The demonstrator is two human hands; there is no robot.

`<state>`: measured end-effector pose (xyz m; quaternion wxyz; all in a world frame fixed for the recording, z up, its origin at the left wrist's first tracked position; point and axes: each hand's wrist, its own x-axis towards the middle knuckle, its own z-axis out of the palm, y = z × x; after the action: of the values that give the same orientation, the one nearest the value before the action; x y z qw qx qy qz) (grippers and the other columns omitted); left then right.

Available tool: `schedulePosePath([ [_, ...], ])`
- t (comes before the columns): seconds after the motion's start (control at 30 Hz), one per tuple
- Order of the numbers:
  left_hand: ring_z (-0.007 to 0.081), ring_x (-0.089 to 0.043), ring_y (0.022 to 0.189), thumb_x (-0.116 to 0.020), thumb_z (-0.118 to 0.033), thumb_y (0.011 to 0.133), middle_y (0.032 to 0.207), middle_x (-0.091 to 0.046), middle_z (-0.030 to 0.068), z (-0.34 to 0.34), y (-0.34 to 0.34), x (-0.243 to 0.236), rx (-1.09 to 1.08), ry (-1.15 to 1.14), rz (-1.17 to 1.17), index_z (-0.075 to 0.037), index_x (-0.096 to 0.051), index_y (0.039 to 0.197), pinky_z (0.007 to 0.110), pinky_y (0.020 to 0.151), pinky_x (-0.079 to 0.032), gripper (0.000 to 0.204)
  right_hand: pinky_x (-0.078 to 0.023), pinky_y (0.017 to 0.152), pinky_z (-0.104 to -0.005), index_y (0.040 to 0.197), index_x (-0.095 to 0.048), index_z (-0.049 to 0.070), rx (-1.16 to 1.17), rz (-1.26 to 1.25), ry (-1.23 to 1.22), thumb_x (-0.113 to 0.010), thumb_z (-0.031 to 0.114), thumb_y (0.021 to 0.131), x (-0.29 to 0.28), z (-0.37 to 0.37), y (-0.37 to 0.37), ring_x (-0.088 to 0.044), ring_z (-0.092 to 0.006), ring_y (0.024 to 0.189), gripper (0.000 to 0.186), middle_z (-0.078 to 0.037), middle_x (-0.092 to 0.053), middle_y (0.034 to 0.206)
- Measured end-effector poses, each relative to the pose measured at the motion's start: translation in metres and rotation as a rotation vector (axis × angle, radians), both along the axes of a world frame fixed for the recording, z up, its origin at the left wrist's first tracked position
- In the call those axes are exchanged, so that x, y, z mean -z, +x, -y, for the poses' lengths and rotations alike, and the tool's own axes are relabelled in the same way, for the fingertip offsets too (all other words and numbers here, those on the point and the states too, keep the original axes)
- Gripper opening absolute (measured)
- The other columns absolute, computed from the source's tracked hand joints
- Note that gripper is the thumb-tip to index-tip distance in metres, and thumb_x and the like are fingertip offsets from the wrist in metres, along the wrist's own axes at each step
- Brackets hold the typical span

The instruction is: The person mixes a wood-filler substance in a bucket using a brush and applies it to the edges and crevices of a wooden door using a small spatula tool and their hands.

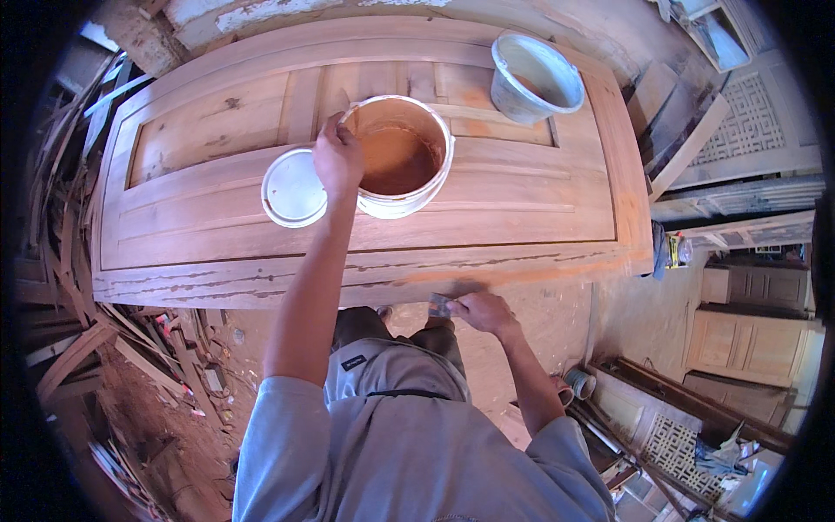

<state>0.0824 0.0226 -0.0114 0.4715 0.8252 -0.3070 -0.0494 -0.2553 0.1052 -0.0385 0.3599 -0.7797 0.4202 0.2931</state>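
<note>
My left hand [339, 152] is closed at the left rim of a white bucket [396, 198] holding orange-brown paste [397, 158]. A round white lid [290, 187] lies beside the bucket on a large panelled wooden door [178, 230] laid flat. Near the door's front edge, my right hand [481, 311] grips a small flat putty knife [441, 305]. The wood there has an orange smear [513, 268]. A grey bucket [531, 96] with some orange material inside stands at the door's back right.
Scrap timber [65, 217] crowds the left side. Boards [683, 143] and lattice panels [739, 113] lean at the right. More doors [744, 344] and rusty long pieces [644, 391] stand lower right. My legs are below the door's front edge, over a dusty floor [539, 331].
</note>
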Motion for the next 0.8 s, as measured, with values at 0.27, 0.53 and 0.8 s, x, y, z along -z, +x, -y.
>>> schedulePosePath([
  [0.27, 0.0392, -0.068, 0.086, -0.05, -0.009, 0.091, 0.091, -0.068, 0.0251, -0.001, -0.003, -0.008, -0.02, -0.187, -0.196, 0.001, -0.068, 0.104, 0.044, 0.077, -0.051, 0.025, -0.048, 0.072, -0.0436, 0.129, -0.054, 0.0, 0.219, 0.723, -0.217, -0.047, 0.012, 0.099, -0.113, 0.046, 0.057, -0.058, -0.0303, 0.071, 0.033, -0.018, -0.059, 0.084],
  [0.53, 0.0403, -0.068, 0.081, -0.052, -0.005, 0.089, 0.086, -0.067, 0.0259, 0.001, 0.0, -0.004, -0.064, -0.33, -0.184, 0.003, -0.067, 0.1, 0.045, 0.072, -0.051, 0.02, -0.052, 0.09, -0.0415, 0.117, -0.066, 0.005, -0.413, -0.022, -0.642, -0.044, 0.011, 0.094, -0.142, 0.143, 0.218, -0.064, -0.0324, 0.106, 0.033, -0.021, -0.066, 0.11],
  [0.8, 0.0437, -0.066, 0.079, -0.053, -0.002, 0.087, 0.084, -0.067, 0.0254, -0.002, -0.001, -0.005, -0.069, -0.349, -0.182, 0.001, -0.065, 0.097, 0.049, 0.071, -0.051, 0.017, -0.056, 0.083, -0.0382, 0.106, -0.073, 0.004, -0.411, -0.23, -0.489, -0.051, 0.01, 0.089, -0.104, 0.13, 0.268, -0.067, -0.0268, 0.108, 0.028, -0.014, -0.07, 0.112],
])
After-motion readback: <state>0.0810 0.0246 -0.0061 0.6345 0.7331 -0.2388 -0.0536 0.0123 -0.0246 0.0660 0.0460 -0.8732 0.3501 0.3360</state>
